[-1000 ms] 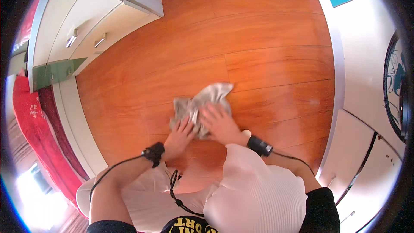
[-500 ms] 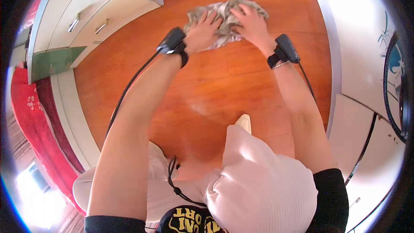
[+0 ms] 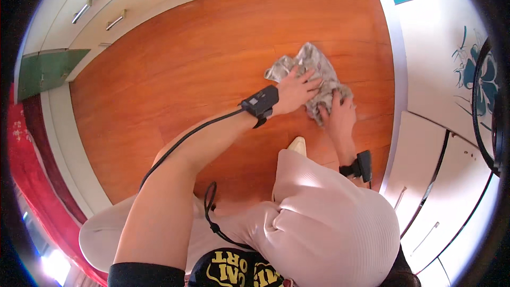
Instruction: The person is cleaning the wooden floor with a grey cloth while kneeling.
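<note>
In the head view, a crumpled grey-and-white patterned fabric cloth (image 3: 323, 69) lay on the glossy reddish-brown wood-plank floor (image 3: 212, 64), right of the middle and beyond the cream pointed shoe (image 3: 299, 145). The left hand (image 3: 295, 92) was palm down with its fingers spread, resting over the cloth's left part. The right hand (image 3: 340, 118) lay on the cloth's near right corner, fingers bent over the fabric; whether they pinched it could not be told.

The cloth was bunched, with a loose flap to the far left and folds between the hands. Handling it well seemed to call for spreading those folds, pressing with both palms evenly, and following the board lines in overlapping passes. The loose flap could probably have curled under on a push away, so tucking it in looked wise. The black wrist box with a cable (image 3: 260, 101) on the left arm wanted slack, and the pale ribbed trouser knee (image 3: 329, 202) left limited room near the right forearm.
</note>
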Demonstrator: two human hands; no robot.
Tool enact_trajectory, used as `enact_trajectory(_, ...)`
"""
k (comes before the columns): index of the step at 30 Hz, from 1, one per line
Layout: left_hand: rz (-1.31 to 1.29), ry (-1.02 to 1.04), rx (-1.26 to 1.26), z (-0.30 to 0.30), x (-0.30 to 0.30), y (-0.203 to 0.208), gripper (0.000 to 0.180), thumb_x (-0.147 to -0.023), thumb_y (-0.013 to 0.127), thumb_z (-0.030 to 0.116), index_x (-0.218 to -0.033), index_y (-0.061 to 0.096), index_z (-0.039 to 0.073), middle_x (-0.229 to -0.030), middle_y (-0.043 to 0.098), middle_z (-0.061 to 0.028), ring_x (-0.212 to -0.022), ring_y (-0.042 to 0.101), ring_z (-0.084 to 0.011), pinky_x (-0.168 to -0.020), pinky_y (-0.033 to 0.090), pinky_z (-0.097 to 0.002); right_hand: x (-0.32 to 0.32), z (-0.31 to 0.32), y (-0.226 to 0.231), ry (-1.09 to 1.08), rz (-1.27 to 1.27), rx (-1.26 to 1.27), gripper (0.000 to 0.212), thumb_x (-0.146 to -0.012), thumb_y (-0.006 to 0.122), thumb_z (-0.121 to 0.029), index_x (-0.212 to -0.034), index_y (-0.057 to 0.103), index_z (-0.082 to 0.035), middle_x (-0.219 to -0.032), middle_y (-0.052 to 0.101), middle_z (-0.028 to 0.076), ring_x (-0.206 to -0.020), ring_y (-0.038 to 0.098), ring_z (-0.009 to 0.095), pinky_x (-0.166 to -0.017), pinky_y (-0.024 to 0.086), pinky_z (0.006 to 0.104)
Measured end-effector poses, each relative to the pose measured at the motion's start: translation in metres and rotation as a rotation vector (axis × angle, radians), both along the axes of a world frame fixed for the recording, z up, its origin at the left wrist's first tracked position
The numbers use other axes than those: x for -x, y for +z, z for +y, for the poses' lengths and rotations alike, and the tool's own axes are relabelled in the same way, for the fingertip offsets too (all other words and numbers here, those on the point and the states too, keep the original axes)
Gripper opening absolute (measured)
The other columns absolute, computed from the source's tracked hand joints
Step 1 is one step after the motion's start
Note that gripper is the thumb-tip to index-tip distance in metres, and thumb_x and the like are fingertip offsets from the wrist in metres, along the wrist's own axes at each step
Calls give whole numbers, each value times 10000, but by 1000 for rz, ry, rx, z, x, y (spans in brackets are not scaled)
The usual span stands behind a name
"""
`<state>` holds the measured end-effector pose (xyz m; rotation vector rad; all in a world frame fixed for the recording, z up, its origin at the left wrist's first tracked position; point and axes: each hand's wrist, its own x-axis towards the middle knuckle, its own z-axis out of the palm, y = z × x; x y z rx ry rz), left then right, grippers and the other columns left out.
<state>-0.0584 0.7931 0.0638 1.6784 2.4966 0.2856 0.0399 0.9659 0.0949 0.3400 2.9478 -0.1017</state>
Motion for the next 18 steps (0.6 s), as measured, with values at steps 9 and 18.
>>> enact_trajectory(9,-121,27,73,-165,-36,-1,343,-810,549,157,-1116,625,23,-1449,351,-108,-1373,279,-285,-1092,305,-457,-4,-155,-25,407,-55,153,448,-766,682,-316,-1012,501,14,-966,544,212,-804,641,309,-594,549,383)
enact_trajectory(18,-736,227,55,-315,-74,71,173,-718,606,58,-884,653,45,-855,631,-151,-855,608,-357,-744,503,-446,36,-235,41,794,-524,1029,380,-817,589,-288,-1034,591,24,-973,618,246,-932,598,400,-825,485,454)
